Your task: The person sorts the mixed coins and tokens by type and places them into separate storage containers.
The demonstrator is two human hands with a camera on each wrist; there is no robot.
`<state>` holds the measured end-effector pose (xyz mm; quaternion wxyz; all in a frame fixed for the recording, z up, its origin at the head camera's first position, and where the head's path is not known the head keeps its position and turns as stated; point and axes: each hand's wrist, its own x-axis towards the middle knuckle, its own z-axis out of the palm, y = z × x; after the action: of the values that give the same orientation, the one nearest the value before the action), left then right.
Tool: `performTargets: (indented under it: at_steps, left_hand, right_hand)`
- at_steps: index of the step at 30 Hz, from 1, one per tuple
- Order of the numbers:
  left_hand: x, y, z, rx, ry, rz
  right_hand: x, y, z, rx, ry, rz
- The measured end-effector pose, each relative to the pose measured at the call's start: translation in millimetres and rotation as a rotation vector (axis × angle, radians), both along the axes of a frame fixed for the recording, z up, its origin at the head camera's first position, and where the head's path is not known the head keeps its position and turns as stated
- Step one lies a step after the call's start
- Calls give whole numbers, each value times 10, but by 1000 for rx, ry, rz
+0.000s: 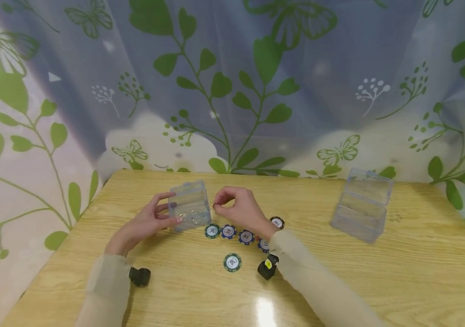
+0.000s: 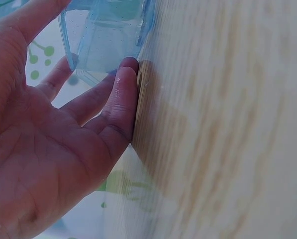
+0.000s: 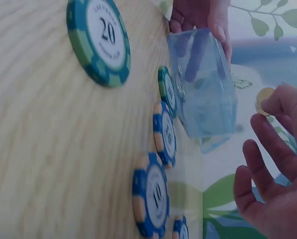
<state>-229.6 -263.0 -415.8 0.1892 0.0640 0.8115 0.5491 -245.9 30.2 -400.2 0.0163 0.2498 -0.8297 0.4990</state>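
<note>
My left hand grips a clear bluish plastic box by its left side, thumb at the front and fingers spread behind. Several shiny round coins show inside the box, near its front wall. Just off the box's right side, my right hand pinches a gold coin between thumb and index finger. In the right wrist view the other fingers of that hand are loosely bent. Below the left palm, the lower fingers lie close along the wooden tabletop at the box's edge.
Poker chips lie in front of the box: a green one, blue ones and a black one partly behind the right wrist. A green 20 chip lies nearer. At right stands another clear box, lid raised. A patterned curtain hangs behind.
</note>
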Motion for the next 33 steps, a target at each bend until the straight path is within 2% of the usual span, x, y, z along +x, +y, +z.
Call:
performTargets:
  at_steps: [8,16,25,33]
  left_hand:
    - [2,12,18,12,-6,0]
    - [-14,21,-3,-6,-2,12]
    - [-25,13,-13,-1,2,7]
    - [-6,5,19,-36,-2,12]
  right_hand:
    - [-33,-162,-54,-15,48,-4]
    - [-48,-250,-101,2,48,-16]
    - [-26,-211,-95,-5,44,-7]
    - [1,-120,-79,62,32,13]
